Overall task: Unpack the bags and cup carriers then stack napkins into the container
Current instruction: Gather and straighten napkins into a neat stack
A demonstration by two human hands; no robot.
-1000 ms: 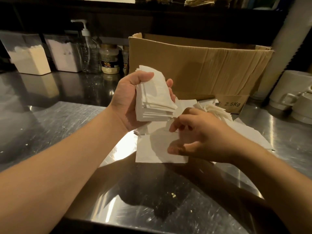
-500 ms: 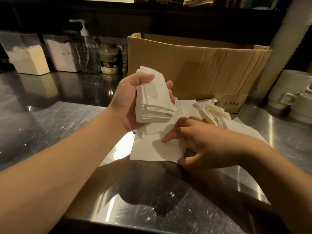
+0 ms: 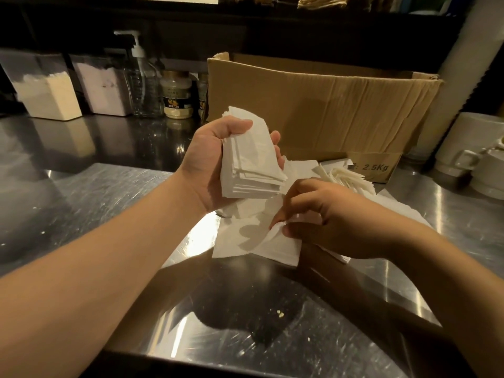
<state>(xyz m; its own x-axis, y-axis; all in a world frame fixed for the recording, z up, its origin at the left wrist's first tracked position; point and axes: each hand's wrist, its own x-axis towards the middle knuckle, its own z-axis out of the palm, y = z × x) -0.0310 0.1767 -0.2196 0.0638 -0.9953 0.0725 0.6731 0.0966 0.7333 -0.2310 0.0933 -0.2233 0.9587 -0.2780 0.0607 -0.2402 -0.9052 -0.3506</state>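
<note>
While gripping napkin stack (image 3: pixel 252 170), curled fingers (image 3: pixel 275 156).

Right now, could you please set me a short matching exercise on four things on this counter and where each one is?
Things:
1. napkin stack
2. single napkin
3. cardboard box
4. pump bottle

Places or states:
A. at the back left, among jars and tubs
B. held up in the left hand
C. behind the napkins, marked 2.5Kg
D. on the steel counter, one edge pinched by the right hand

Pairs: 1-B, 2-D, 3-C, 4-A
</note>
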